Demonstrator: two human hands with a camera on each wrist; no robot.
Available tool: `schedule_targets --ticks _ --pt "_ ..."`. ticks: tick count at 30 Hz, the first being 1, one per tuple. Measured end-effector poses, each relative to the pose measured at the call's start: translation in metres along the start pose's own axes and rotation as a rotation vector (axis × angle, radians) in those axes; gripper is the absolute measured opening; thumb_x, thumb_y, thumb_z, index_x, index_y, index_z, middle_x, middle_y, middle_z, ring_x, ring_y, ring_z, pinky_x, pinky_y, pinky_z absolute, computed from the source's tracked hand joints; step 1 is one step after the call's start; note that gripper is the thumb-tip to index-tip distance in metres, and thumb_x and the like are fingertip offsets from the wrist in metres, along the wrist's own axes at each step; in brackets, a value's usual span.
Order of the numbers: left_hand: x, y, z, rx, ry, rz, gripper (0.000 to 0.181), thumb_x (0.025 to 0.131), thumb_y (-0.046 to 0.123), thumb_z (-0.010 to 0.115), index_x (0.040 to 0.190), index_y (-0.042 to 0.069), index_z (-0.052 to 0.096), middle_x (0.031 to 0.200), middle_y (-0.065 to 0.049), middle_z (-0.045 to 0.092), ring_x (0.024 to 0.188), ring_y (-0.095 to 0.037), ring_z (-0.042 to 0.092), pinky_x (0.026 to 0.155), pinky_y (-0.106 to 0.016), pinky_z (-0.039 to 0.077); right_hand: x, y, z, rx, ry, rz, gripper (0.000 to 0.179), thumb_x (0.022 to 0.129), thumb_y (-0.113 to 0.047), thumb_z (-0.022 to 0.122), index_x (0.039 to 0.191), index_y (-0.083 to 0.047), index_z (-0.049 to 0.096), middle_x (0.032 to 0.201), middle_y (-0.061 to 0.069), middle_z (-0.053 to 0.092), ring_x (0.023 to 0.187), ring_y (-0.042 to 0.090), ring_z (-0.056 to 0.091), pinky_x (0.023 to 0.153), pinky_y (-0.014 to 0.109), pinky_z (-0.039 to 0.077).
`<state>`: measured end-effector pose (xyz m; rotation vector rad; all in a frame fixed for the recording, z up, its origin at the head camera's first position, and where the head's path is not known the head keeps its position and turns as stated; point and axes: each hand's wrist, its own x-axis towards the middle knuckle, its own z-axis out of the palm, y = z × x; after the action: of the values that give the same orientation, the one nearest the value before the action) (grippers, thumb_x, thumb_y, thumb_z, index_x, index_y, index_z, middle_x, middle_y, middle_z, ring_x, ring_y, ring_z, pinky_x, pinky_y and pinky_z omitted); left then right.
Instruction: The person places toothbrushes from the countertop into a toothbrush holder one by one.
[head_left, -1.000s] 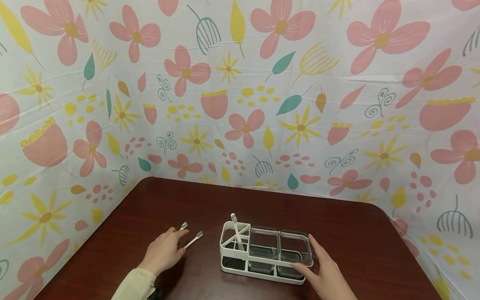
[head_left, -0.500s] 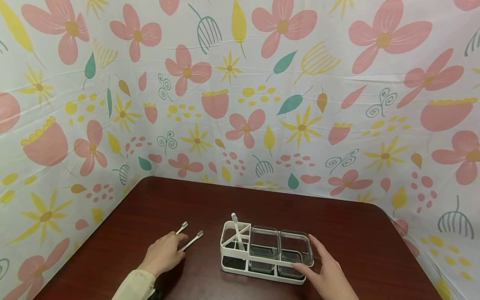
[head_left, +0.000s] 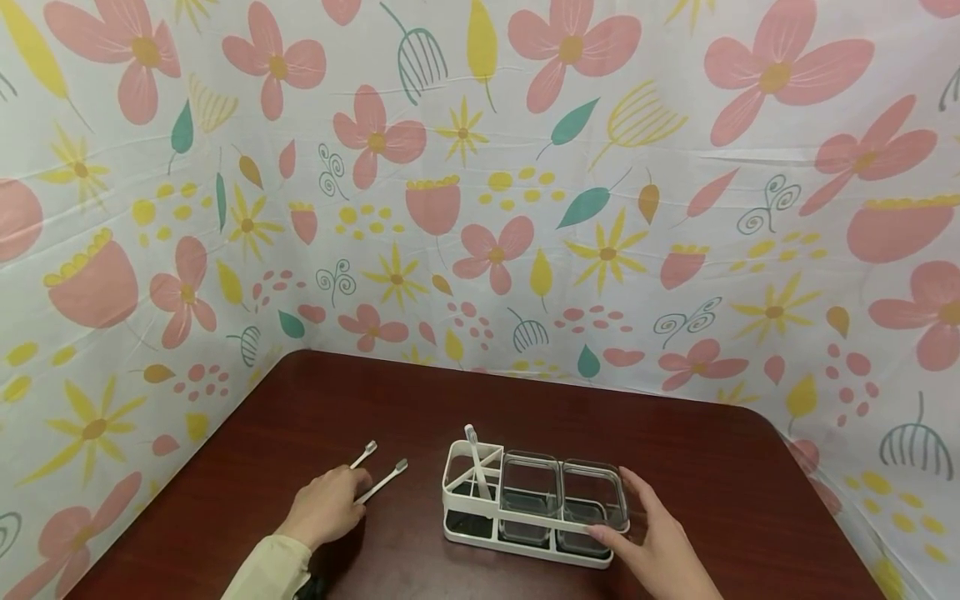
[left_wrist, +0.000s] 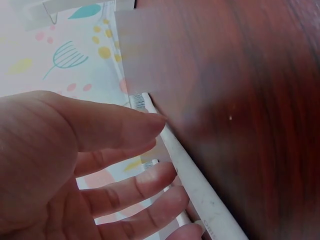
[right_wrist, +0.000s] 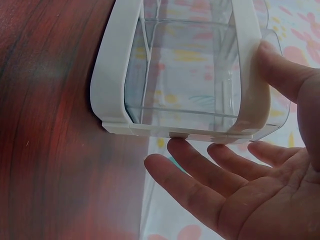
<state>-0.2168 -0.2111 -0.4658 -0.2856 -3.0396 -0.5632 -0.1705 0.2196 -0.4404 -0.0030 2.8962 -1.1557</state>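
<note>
In the head view my left hand is low at the left, thumb and curled fingers around a white toothbrush with grey bristles. The left wrist view shows the thumb tip on this toothbrush's handle. A second white toothbrush lies beyond, its handle partly hidden by the fingers. Right of them stands a white toothbrush holder with two clear cups and one upright, leaning toothbrush. My right hand grips its right end, thumb on the front rail, fingertips against the end.
The dark red-brown table has a rounded far right corner. White cloth printed with flowers and leaves hangs behind it and along both sides.
My left index finger, stretched toward the farther toothbrush a second ago, has drawn back and curled in. The right hand and the holder stay put.
</note>
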Motion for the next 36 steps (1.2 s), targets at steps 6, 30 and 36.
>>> schedule_targets --ticks 6,30,36 --pt "0.001 -0.003 -0.001 0.021 0.035 0.003 0.018 0.075 0.007 0.078 0.083 0.018 0.067 0.077 0.002 0.058 0.068 -0.02 0.059 0.056 -0.045 0.046 0.001 0.001 0.0 -0.004 -0.001 -0.01 0.1 0.082 -0.047 0.078 0.153 -0.002 0.024 0.147 0.031 0.038 0.127 0.049 0.046 0.092 0.058 0.046" --pt "0.004 -0.009 0.005 0.036 0.049 -0.023 0.015 0.078 0.01 0.081 0.085 0.018 0.071 0.078 0.003 0.065 0.065 -0.02 0.061 0.054 -0.046 0.048 0.002 0.003 0.0 0.012 -0.005 -0.01 0.101 0.081 -0.05 0.078 0.153 -0.002 0.026 0.149 0.031 0.035 0.126 0.049 0.046 0.091 0.057 0.047" --pt "0.004 -0.011 0.009 0.033 0.064 -0.021 0.017 0.076 0.009 0.08 0.076 0.02 0.067 0.071 0.005 0.061 0.059 -0.017 0.057 0.051 -0.043 0.045 0.002 0.003 0.0 -0.008 -0.015 0.004 0.099 0.082 -0.049 0.077 0.153 -0.002 0.026 0.15 0.031 0.033 0.13 0.051 0.042 0.094 0.059 0.044"
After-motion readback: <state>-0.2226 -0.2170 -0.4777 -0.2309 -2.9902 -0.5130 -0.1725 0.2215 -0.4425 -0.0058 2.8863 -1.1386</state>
